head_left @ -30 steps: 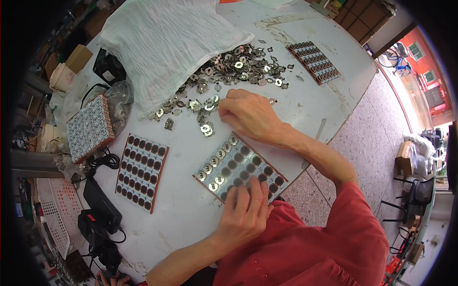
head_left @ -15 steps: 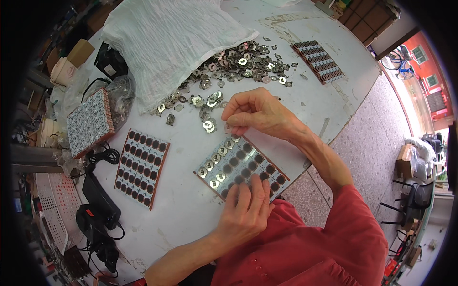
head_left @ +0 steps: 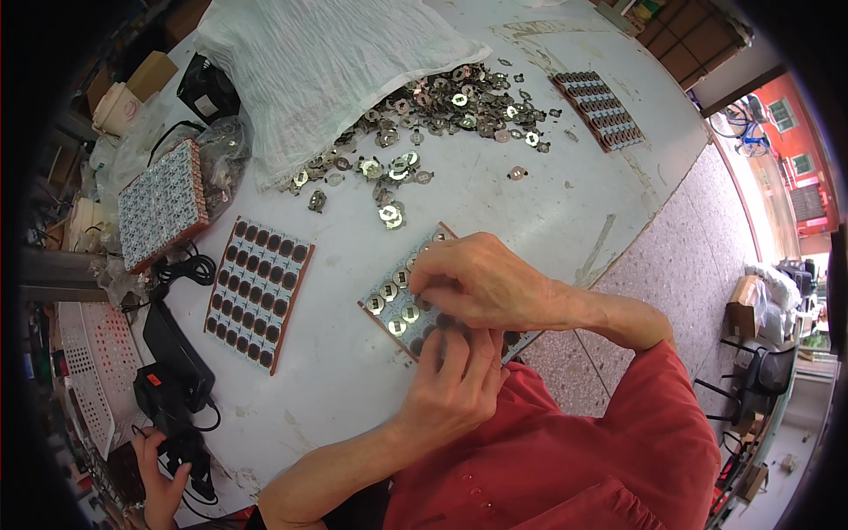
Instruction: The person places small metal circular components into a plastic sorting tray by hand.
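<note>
A circuit board panel (head_left: pixel 386 325) lies near the table's front edge, with rows of dark round pads and shiny metal clips on some of them. My right hand (head_left: pixel 486 278) is over the panel's middle, its fingers curled down in a pinch at a row of pads. Anything between those fingertips is hidden. My left hand (head_left: pixel 455 380) rests with slightly bent, parted fingers on the panel's near edge. Beyond the panel lies a small cluster of loose metal clips (head_left: pixel 389 215), in front of a larger heap of clips (head_left: pixel 442 106).
To the left lies another board panel (head_left: pixel 256 291) with dark pads; at the far right is a small stack of panels (head_left: pixel 599 110). A white sack (head_left: pixel 327 71) covers part of the heap. Panel stack (head_left: pixel 163 208), black power adapter (head_left: pixel 177 349), another person's hand (head_left: pixel 159 477) at lower left.
My right hand has come down and nearer, from beyond the panel's far corner to over its middle. My left hand stays put. Another person's hand has appeared at lower left.
</note>
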The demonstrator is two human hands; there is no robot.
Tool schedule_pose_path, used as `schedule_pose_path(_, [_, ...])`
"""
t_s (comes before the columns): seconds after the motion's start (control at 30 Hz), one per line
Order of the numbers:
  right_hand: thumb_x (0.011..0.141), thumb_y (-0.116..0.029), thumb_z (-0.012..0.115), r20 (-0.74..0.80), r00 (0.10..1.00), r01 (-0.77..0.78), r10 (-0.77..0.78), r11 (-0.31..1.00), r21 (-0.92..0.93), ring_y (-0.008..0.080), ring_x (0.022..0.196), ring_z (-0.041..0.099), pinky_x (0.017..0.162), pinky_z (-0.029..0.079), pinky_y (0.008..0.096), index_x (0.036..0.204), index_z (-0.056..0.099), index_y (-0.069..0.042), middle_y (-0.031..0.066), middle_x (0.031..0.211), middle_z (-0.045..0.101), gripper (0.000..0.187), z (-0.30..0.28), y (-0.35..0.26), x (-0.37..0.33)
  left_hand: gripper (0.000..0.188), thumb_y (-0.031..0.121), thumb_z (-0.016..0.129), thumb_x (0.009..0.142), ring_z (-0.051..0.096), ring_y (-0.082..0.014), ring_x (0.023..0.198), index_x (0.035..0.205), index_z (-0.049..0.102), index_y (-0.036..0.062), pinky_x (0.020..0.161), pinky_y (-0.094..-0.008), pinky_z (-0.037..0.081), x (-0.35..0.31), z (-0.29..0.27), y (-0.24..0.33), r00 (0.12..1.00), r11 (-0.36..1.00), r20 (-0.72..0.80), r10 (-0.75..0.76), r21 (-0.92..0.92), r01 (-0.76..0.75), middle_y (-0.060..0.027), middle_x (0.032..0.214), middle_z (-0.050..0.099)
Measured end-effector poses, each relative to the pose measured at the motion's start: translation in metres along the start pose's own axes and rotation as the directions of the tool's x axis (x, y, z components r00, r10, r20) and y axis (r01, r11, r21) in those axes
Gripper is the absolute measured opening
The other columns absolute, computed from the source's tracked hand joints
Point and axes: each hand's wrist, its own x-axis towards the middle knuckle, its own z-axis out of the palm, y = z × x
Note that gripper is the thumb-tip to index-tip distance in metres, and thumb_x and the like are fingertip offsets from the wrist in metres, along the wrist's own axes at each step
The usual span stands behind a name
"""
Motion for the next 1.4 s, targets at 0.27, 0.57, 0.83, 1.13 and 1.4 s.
schedule_pose_path(0.27, [0.079,-0.001,0.066,-0.053,0.998,0.013,-0.015,0.999,-0.036,0.0306,0.073,0.068,0.065,0.054,0.0389,0.091,0.065,0.001,0.0131,0.082,0.068,0.012,0.005,0.002,0.000,0.045,0.033,0.074,0.080,0.060,-0.0344,0.099,0.109,0.074,-0.0004,0.087,-0.0446,0.057,-0.001,0.000,0.001,1.000,1.000,-0.003,-0.002,-0.008,0.002,-0.0188,0.113,0.063])
schedule_pose_path(0.57, [0.080,-0.003,0.069,-0.130,0.991,-0.004,-0.029,0.970,-0.242,0.0326,0.069,0.064,0.059,0.050,0.0416,0.087,0.061,-0.004,0.0092,0.080,0.063,0.010,0.015,-0.002,-0.009,0.042,0.032,0.076,0.079,0.062,-0.0366,0.099,0.105,0.073,-0.0017,0.087,-0.0466,0.057,-0.003,0.000,0.000,1.000,0.998,-0.003,0.000,-0.064,0.000,-0.0200,0.112,0.064])
schedule_pose_path(0.83, [0.079,-0.004,0.071,-0.144,0.986,0.040,-0.084,0.958,-0.285,0.0311,0.070,0.064,0.058,0.050,0.0412,0.087,0.063,-0.005,0.0080,0.080,0.062,0.011,0.018,-0.001,-0.012,0.040,0.031,0.077,0.079,0.062,-0.0369,0.098,0.102,0.074,-0.0012,0.086,-0.0474,0.057,-0.002,0.000,-0.001,1.000,0.997,-0.005,0.010,-0.078,-0.010,-0.0201,0.111,0.064])
schedule_pose_path(1.13, [0.080,-0.003,0.071,-0.157,0.985,0.052,-0.071,0.991,-0.125,0.0278,0.072,0.066,0.062,0.052,0.0374,0.098,0.068,-0.003,0.0104,0.085,0.065,0.019,0.005,0.000,-0.012,0.045,0.032,0.075,0.079,0.061,-0.0346,0.096,0.106,0.072,-0.0031,0.086,-0.0459,0.057,-0.001,-0.001,0.000,1.000,1.000,-0.003,0.011,-0.025,-0.011,-0.0210,0.115,0.064])
schedule_pose_path(1.4, [0.080,-0.012,0.071,-0.369,0.930,-0.093,-0.001,0.967,-0.238,0.0302,0.080,0.069,0.069,0.053,0.0423,0.096,0.073,-0.005,0.0108,0.090,0.070,0.018,-0.049,0.042,0.036,0.048,0.032,0.073,0.079,0.062,-0.0312,0.094,0.111,0.071,-0.0032,0.085,-0.0432,0.057,0.001,0.000,0.001,0.999,0.999,0.000,0.032,0.012,-0.032,-0.0218,0.119,0.064])
